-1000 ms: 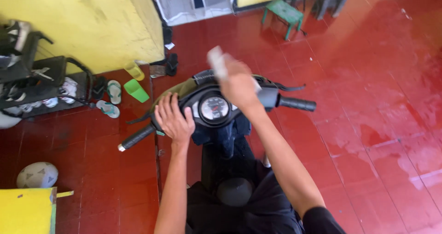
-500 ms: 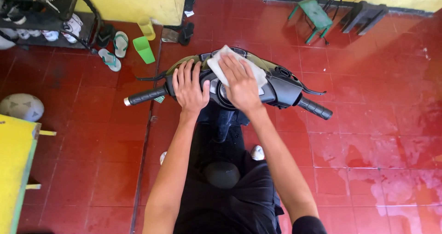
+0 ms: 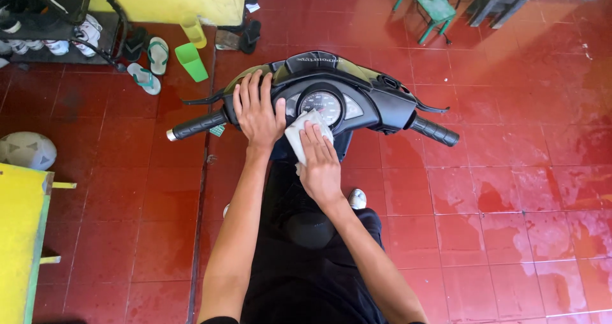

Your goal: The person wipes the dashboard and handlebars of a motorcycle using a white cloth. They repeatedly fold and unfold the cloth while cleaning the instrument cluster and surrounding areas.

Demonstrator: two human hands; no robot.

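Down off the cowl, right hand presses soft white cloth (fingers flat); left hand spread on glossy scooter.

Both bare forearms reached forward from the bottom of the view, the left hand lay flat and palm down with its fingers spread and pointing ahead, and the right hand, a little nearer to the body, pressed down with its fingers together.
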